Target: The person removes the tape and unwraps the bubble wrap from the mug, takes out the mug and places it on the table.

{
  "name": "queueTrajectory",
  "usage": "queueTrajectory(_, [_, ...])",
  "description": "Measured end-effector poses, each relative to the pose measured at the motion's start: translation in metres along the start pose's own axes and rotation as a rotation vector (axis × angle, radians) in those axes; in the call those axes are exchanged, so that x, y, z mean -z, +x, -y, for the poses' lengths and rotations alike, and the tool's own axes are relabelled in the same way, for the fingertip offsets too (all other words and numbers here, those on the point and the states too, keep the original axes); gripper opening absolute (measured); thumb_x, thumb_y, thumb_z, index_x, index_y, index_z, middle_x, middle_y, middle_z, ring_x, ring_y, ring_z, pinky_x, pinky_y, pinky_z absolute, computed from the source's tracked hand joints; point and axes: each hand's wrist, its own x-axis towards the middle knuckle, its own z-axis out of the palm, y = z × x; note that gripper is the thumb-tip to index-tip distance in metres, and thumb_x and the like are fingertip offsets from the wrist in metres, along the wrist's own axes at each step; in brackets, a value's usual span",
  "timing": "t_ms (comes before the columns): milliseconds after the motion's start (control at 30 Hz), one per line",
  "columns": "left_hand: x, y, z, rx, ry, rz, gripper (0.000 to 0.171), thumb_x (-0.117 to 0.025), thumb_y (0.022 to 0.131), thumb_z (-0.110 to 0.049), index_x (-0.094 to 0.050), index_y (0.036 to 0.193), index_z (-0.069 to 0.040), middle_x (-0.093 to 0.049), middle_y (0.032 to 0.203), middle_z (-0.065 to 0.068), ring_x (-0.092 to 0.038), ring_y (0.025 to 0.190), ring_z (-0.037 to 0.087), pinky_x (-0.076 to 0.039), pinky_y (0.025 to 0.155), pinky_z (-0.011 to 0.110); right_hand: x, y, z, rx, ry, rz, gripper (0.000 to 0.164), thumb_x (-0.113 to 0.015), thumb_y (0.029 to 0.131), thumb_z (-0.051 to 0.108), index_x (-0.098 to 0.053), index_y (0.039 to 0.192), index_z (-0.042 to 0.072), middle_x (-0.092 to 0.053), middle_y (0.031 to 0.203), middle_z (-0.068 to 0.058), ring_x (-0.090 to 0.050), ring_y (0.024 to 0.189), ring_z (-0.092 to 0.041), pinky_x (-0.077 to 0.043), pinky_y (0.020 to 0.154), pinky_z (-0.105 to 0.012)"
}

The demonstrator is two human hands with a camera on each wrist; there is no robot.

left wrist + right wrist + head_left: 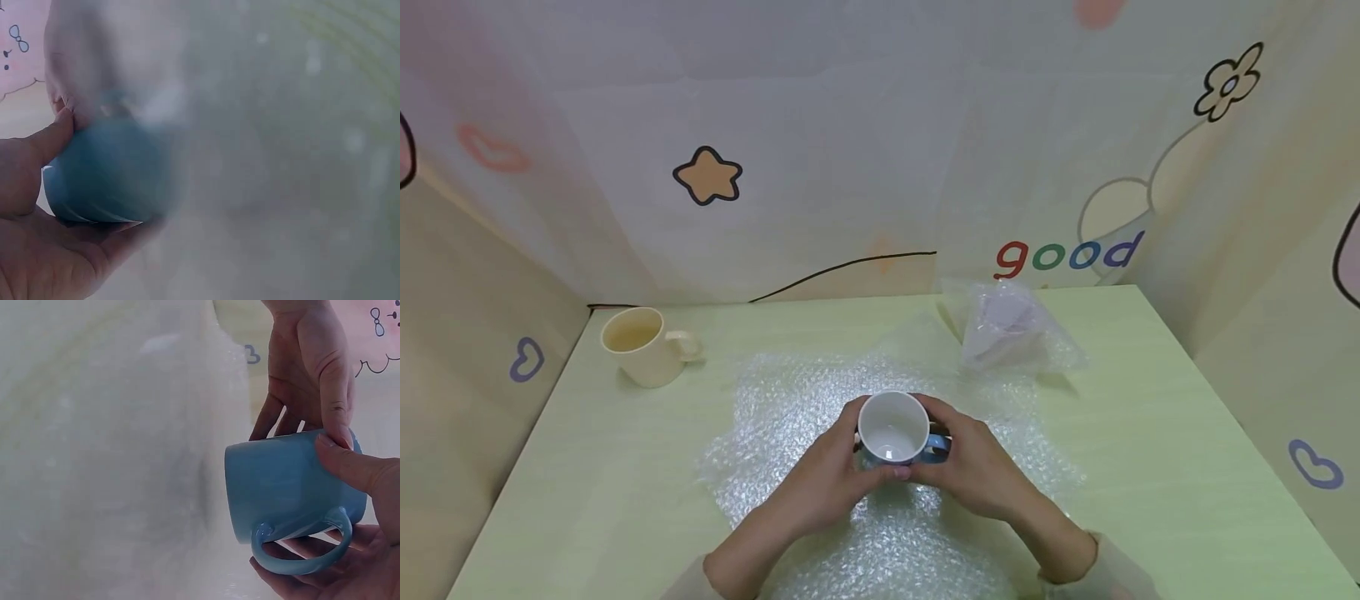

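Note:
A blue mug (893,427) with a white inside is held between both hands over the bubble wrap, its mouth turned up toward the head view. My left hand (826,475) curls round its left side, thumb along the near wall. On the other side my right hand (981,467) grips it around the handle, and the two thumb tips meet at the front. In the right wrist view the mug's handle (300,562) points down, with fingers behind it. Bubble wrap blurs much of the left wrist view, where the blue mug wall (112,169) shows between thumb and fingers.
A sheet of bubble wrap (775,400) spreads over the middle of the pale green table (1165,467). At the back left stands a cream mug (651,354), handle to the right. A clear plastic-wrapped bundle (1011,325) lies at the back right. Printed cloth walls enclose the table.

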Motion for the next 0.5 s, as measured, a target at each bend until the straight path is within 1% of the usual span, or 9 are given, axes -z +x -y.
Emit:
queueTrajectory(133, [0.007,-0.002,-0.008,0.004,-0.017,-0.03,0.084,-0.083,0.085,-0.049,-0.037,0.152,-0.031,-0.059,0.138,-0.006,-0.058,0.127,0.018,-0.049,0.108,0.056,0.005,0.003,0.011,0.022,-0.004,0.005,0.081,-0.093,0.077,0.027,-0.053,0.148,0.025,-0.069,0.131,0.003,-0.067,0.117,-0.017,-0.054,0.102,-0.042])
queueTrajectory(300, [0.018,-0.005,-0.014,0.036,-0.042,-0.059,0.083,-0.084,0.084,-0.05,-0.037,0.152,-0.039,-0.056,0.14,-0.013,-0.056,0.129,0.015,-0.05,0.105,0.06,0.007,0.009,0.023,0.061,0.019,0.024,0.079,-0.092,0.079,0.028,-0.053,0.148,0.026,-0.067,0.132,0.004,-0.066,0.116,-0.017,-0.054,0.101,-0.04])
queueTrajectory(433, [0.029,-0.009,-0.014,0.059,-0.053,-0.078,0.084,-0.083,0.084,-0.051,-0.035,0.152,-0.04,-0.054,0.141,-0.014,-0.053,0.132,0.013,-0.051,0.106,0.057,0.004,0.016,0.033,0.092,0.049,0.057,0.077,-0.09,0.081,0.028,-0.052,0.148,0.026,-0.066,0.134,0.006,-0.066,0.118,-0.017,-0.054,0.1,-0.039])
queueTrajectory(500, [0.035,-0.012,-0.013,0.066,-0.046,-0.091,0.085,-0.083,0.084,-0.052,-0.034,0.153,-0.039,-0.054,0.142,-0.012,-0.053,0.133,0.014,-0.051,0.106,0.055,0.002,0.02,0.038,0.107,0.066,0.075,0.076,-0.09,0.082,0.027,-0.052,0.148,0.027,-0.066,0.134,0.006,-0.067,0.118,-0.018,-0.054,0.1,-0.04])
